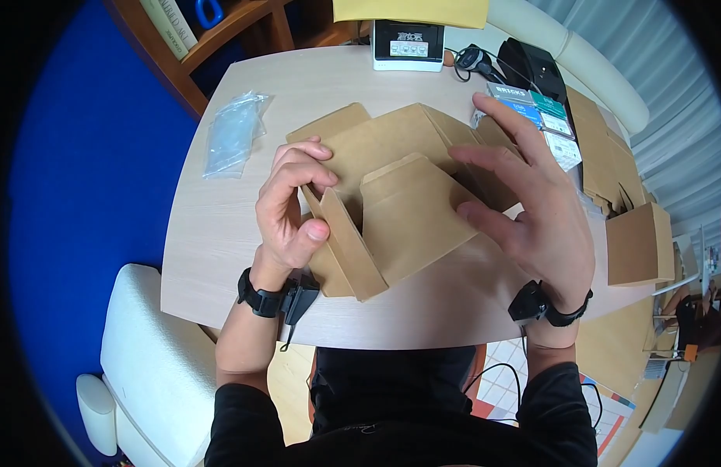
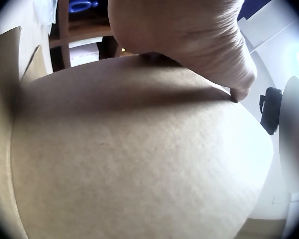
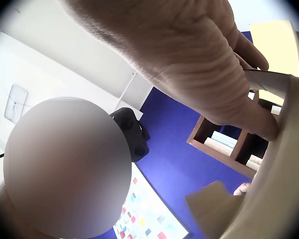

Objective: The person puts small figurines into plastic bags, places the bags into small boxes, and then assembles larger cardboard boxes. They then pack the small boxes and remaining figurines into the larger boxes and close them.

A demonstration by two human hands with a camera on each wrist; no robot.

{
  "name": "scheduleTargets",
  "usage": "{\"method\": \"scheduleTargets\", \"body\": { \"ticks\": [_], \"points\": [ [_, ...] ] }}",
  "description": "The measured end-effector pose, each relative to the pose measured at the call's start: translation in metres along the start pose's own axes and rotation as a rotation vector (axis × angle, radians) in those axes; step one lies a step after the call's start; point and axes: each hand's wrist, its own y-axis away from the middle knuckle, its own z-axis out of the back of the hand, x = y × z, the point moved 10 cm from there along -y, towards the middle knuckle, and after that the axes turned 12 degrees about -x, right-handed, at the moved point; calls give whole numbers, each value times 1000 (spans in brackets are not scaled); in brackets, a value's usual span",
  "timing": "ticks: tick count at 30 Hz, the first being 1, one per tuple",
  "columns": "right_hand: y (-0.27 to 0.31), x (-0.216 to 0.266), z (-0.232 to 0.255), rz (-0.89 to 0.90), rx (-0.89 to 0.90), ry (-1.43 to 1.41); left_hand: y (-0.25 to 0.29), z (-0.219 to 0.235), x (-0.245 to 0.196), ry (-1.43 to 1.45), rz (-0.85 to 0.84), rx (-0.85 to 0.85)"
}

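Note:
A brown cardboard box (image 1: 415, 218), partly folded with its flaps standing up, lies on the table in front of me. My left hand (image 1: 286, 202) grips its left side, fingers curled over the top edge and thumb lower down on the near side. Spread wide, the fingers of my right hand (image 1: 547, 210) reach over the box's right side, with the thumb tip right at the edge of the front flap. A broad cardboard panel (image 2: 139, 149) fills the left wrist view below the hand. In the right wrist view, the thumb meets a cardboard wall (image 3: 274, 174).
A clear plastic bag (image 1: 234, 138) lies at the table's left. At the back stand a white device (image 1: 408, 54), a handheld scanner (image 1: 478, 62) and boxes marked BRICKS (image 1: 531, 117). Flat cardboard (image 1: 598, 148) and another brown box (image 1: 639, 245) are at the right edge.

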Motion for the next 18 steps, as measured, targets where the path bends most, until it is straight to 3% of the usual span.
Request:
{"method": "scheduleTargets", "body": {
  "ticks": [7, 10, 13, 18],
  "points": [
    [-2, 2, -6, 4, -21, -182, 3, -8, -7, -81, -60, 58],
    [-1, -4, -5, -73, -6, -307, 2, -10, -8, -132, -71, 87],
    [-3, 1, 1, 5, -17, -235, 1, -7, -10, -141, -57, 58],
    [-3, -1, -1, -40, 32, -244, 0, -10, -10, -177, -39, 92]
  ]
}}
